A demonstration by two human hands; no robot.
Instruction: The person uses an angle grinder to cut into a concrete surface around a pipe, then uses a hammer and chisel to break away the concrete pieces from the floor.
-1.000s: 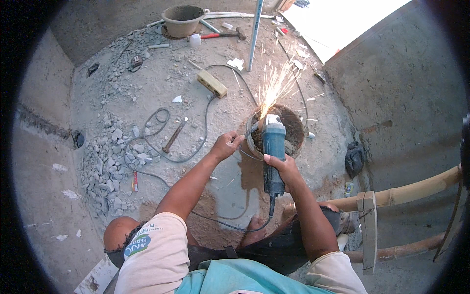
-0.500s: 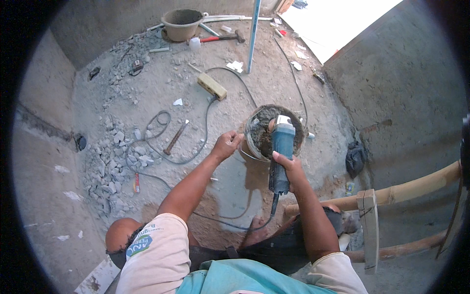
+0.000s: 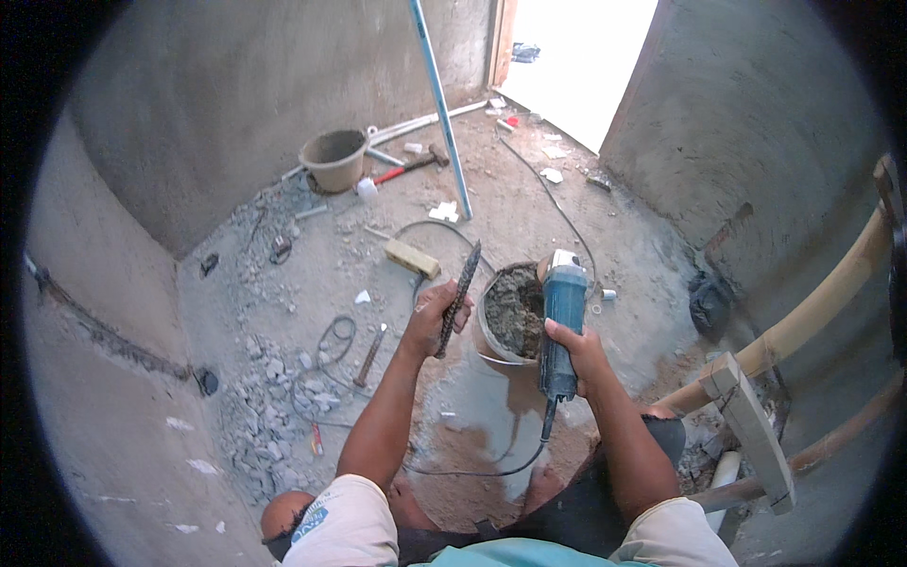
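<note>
My right hand [image 3: 584, 354] is closed around the body of a blue angle grinder [image 3: 564, 300]. The grinder's pale metal head points away from me and overlaps the right side of a bucket [image 3: 493, 348] of grey mortar. My left hand [image 3: 433, 317], left of the bucket, grips a dark, rough pointed rod [image 3: 462, 293]. The rod tilts, its pointed end up and away from me; the fingers cover part of its middle. A power cord [image 3: 546, 425] runs from the grinder's rear end and curves left over the floor.
A yellowish power strip [image 3: 412, 257] and a chisel-like bar [image 3: 371, 354] lie left of the bucket. Broken rubble [image 3: 269, 411] lines the left side. Farther off are another bucket [image 3: 337, 172], a red-handled hammer [image 3: 406, 168] and a leaning blue pipe [image 3: 440, 104]. Bamboo poles [image 3: 803, 302] stand right.
My left hand has come away from the bucket's rim and now holds the dark rod up beside it. The grinder stays in my right hand. The view has tilted up toward the doorway.
</note>
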